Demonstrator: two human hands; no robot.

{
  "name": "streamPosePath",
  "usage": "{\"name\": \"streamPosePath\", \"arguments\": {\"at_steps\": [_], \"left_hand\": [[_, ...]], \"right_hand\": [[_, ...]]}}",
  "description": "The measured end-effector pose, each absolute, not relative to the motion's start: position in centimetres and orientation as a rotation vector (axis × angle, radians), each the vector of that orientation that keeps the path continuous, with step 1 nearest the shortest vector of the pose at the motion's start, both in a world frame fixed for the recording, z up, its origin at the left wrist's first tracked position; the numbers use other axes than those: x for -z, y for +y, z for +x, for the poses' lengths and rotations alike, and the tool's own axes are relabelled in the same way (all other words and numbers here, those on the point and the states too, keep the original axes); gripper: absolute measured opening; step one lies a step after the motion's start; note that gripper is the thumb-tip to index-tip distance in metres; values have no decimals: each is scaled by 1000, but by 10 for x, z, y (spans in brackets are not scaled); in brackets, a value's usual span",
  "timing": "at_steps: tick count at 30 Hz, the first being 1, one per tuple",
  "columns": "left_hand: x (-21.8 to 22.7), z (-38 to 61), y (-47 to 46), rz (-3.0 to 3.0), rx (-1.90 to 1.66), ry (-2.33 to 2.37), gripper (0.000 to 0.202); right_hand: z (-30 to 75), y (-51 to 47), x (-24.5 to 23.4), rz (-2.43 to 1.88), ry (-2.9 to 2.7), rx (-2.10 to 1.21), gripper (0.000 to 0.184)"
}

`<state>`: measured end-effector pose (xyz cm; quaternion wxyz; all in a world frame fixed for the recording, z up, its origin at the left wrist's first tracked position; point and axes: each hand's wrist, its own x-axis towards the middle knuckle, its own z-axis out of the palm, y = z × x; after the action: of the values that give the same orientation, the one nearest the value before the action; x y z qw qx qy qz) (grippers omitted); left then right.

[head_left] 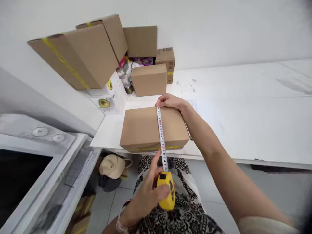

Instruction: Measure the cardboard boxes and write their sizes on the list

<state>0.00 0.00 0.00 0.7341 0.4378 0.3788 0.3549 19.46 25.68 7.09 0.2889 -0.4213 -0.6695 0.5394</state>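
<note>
A brown cardboard box lies at the front edge of the white table, with yellow tape along its near side. My left hand is wrapped round the yellow case of a tape measure, just off the near edge of the table. The white blade runs out from the case, across the top of the box to its far edge. There my right hand pinches the blade's end between its fingers. The very tip of the blade is hidden by those fingers.
Brown cartons are stacked at the back left on a white box with avocado pictures. A smaller carton stands behind the measured box. A white appliance is at the left, and a cream cap hangs below the table.
</note>
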Motion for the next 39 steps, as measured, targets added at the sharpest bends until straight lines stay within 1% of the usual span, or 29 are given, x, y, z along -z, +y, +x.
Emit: {"name": "streamPosePath", "arguments": {"at_steps": [2,5,10,15,20,22,24,29,32,34,36,39], "left_hand": [[3,2,2,964,-786,824,110],[0,4,4,968,-776,834,114],[-15,7,4,962,-738,891,113],[-19,7,4,930,-735,903,115],[-19,6,3,939,-713,899,111],[-18,6,2,931,-732,894,107],[-15,7,2,906,-751,880,98],[-8,9,9,645,-779,720,57],[-9,10,18,527,-786,673,42],[-10,10,24,494,-756,693,40],[-11,10,28,495,-744,736,44],[-10,9,30,606,-794,875,52]], "right_hand": [[198,238,-71,-1015,-1705,-1395,16],[199,230,-71,-988,-1654,-1367,18],[195,255,-69,-1153,-1746,-1407,21],[194,261,-64,-1149,-1718,-1378,20],[192,268,-62,-1161,-1788,-1439,16],[191,277,-58,-1156,-1813,-1448,14],[191,288,-49,-1104,-1853,-1444,13],[189,316,-23,-892,-1907,-1488,19],[186,326,-16,-896,-1861,-1505,25],[184,329,-17,-911,-1855,-1485,27],[184,329,-26,-867,-1864,-1427,28],[190,312,-50,-684,-1872,-1300,31]]}}
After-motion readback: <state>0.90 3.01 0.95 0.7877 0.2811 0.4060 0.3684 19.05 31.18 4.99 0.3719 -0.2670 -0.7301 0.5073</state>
